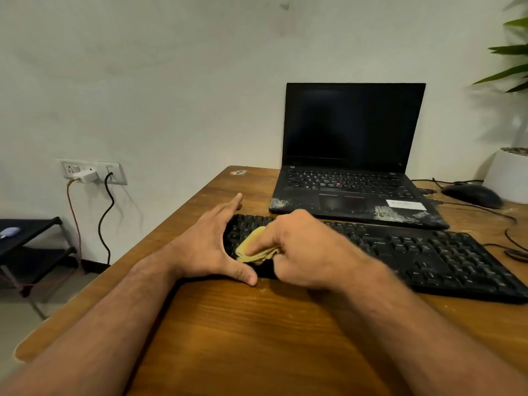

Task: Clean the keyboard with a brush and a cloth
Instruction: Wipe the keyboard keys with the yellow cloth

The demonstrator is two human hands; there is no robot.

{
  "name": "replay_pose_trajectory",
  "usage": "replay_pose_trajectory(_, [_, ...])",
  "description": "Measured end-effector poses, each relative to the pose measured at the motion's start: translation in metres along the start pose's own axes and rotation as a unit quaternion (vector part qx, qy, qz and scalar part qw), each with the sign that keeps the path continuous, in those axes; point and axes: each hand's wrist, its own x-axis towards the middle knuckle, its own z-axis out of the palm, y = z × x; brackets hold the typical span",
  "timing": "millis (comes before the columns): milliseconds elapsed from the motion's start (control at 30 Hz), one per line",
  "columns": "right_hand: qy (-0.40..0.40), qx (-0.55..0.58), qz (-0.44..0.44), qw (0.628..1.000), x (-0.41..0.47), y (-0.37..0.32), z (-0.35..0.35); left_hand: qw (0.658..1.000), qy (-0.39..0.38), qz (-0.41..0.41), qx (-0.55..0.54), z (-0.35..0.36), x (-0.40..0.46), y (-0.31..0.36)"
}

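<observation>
Across the frame's centre right, a black ridged keyboard point(400, 252) is laid on grained wood table point(243, 324). At its left end, folded yellow cloth point(254, 248) is pinched by the right hand point(308, 250); the keyboard's edge is braced by the left hand point(211, 244), fingers straight, thumb spread.

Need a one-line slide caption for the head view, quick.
Right hand presses a folded yellow cloth on the black keyboard's left end while the left hand steadies it.

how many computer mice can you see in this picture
2: a dark mouse on the desk right of the laptop, and a pale mouse on the low black stand at far left.
</observation>
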Motion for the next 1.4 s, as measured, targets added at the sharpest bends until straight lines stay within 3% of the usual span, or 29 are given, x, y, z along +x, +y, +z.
replay_pose_trajectory(100, [0.020,0.000,0.031,0.999,-0.012,0.004,-0.007,1.000,0.003,0.001,-0.001,0.002,0.000,0.000])
replay_pose_trajectory(233, [0.147,-0.079,0.095,0.981,0.008,0.023,-0.006,1.000,0.008,0.009,-0.007,0.000,-0.002,-0.001])
replay_pose_trajectory(333, [0.110,-0.046,0.089,0.989,0.029,0.030,-0.002,1.000,0.009,0.019,0.006,0.000,-0.002,0.001])
replay_pose_trajectory(400, [0.064,-0.094,0.095,0.989,0.033,0.028,0.002,1.000,0.009,0.024,0.015,0.000,-0.001,0.001])
replay_pose_trajectory(533, [0.125,-0.201,0.133,0.962,0.033,0.035,0.000,1.000,0.000,0.015,0.020,-0.001,-0.001,0.002])
replay_pose_trajectory(633, [0.132,-0.138,0.143,0.971,0.033,0.037,-0.003,0.999,-0.010,0.013,0.034,-0.001,0.002,0.007])
replay_pose_trajectory(833, [0.043,-0.044,0.066,0.996,0.026,0.014,-0.002,0.991,-0.035,0.013,0.130,-0.004,0.011,0.016])
replay_pose_trajectory(967, [0.088,0.039,0.026,0.995,0.013,0.018,-0.009,0.992,-0.036,0.024,0.116,-0.005,0.011,0.008])
replay_pose_trajectory(1067, [0.125,0.023,0.053,0.990,0.017,0.023,0.001,0.995,-0.033,0.030,0.089,-0.004,0.010,0.008])
replay_pose_trajectory(1167, [0.082,-0.043,0.042,0.995,0.024,0.020,0.012,0.996,-0.036,0.027,0.078,-0.004,0.008,0.009])
replay_pose_trajectory(1400, [0.030,0.027,-0.031,0.999,0.003,0.010,0.008,0.996,-0.034,0.016,0.081,-0.002,0.006,0.007])
